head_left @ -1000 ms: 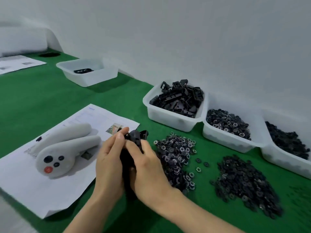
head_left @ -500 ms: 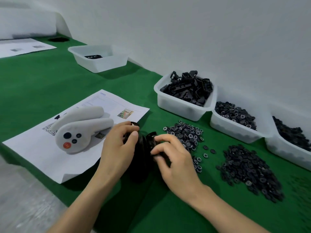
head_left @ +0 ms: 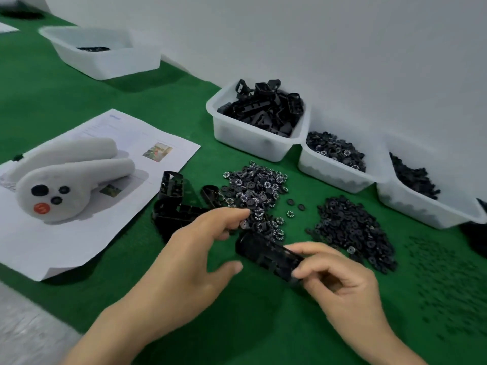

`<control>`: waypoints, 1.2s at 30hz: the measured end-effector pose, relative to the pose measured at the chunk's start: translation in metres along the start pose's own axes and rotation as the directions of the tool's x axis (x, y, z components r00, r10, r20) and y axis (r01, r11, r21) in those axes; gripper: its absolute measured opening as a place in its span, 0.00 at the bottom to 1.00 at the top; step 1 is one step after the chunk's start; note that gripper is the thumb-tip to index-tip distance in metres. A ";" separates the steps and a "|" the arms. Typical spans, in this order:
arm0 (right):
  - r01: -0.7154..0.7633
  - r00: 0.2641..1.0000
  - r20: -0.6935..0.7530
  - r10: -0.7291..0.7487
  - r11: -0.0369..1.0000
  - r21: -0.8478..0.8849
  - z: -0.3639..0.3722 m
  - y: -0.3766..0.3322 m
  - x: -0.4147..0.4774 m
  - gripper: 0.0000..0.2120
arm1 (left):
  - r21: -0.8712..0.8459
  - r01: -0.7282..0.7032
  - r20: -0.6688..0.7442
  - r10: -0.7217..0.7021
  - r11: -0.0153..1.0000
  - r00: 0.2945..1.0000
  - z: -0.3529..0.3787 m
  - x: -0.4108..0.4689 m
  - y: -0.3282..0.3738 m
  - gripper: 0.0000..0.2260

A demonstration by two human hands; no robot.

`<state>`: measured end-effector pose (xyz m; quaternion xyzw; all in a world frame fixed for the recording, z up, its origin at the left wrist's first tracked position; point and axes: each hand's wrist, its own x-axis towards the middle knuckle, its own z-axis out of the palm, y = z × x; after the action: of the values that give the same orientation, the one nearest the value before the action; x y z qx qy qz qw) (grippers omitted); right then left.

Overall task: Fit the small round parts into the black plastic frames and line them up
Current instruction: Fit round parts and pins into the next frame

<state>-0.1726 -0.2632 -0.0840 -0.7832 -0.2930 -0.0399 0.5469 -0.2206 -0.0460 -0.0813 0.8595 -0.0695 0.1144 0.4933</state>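
A: On the paper [head_left: 79,233], any readable print?
B: No, blurred (the red button [head_left: 40,208] mark too). The right hand [head_left: 347,285] grips a long, slotted black frame [head_left: 263,252] low over the green mat [head_left: 263,325]. The left hand [head_left: 189,264], thumb apart, touches the pile of round parts [head_left: 253,191].

Count on the worktop [head_left: 52,96]:
- four white bins [head_left: 255,138]
- two loose heaps of round parts [head_left: 253,185]
- three stray round parts [head_left: 290,202] between the heaps
- two white controllers [head_left: 66,180]
- two hands [head_left: 189,262]
- one black frame [head_left: 266,252] in hand
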 end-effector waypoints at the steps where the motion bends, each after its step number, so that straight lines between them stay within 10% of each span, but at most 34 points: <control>1: -0.031 0.999 0.011 0.031 0.999 0.039 -0.004 0.001 -0.003 0.14 | 0.023 0.001 0.054 -0.002 1.000 0.999 0.004 0.000 0.000 0.29; 11: -0.333 0.943 0.170 0.286 0.794 0.509 -0.018 0.012 -0.010 0.17 | -0.167 0.074 0.041 -0.068 0.983 0.997 0.022 -0.008 0.004 0.24; 15: -0.162 0.980 0.110 0.164 0.986 -0.025 -0.025 0.010 -0.012 0.15 | -0.035 0.068 0.051 -0.066 0.997 0.997 0.025 -0.011 0.002 0.22; 18: 0.008 0.969 0.235 0.080 0.937 -0.350 -0.031 0.008 -0.013 0.17 | 0.099 0.057 0.084 -0.066 0.993 0.994 0.032 -0.014 -0.001 0.22; 36: -0.131 0.958 0.134 0.253 0.803 -0.582 -0.003 0.018 0.052 0.06 | 0.152 0.072 0.101 -0.088 0.986 0.991 0.033 -0.015 -0.006 0.26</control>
<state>-0.1204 -0.2480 -0.0778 -0.9357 -0.2413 0.0114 0.2573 -0.2295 -0.0717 -0.1068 0.9007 -0.0525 0.0530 0.4279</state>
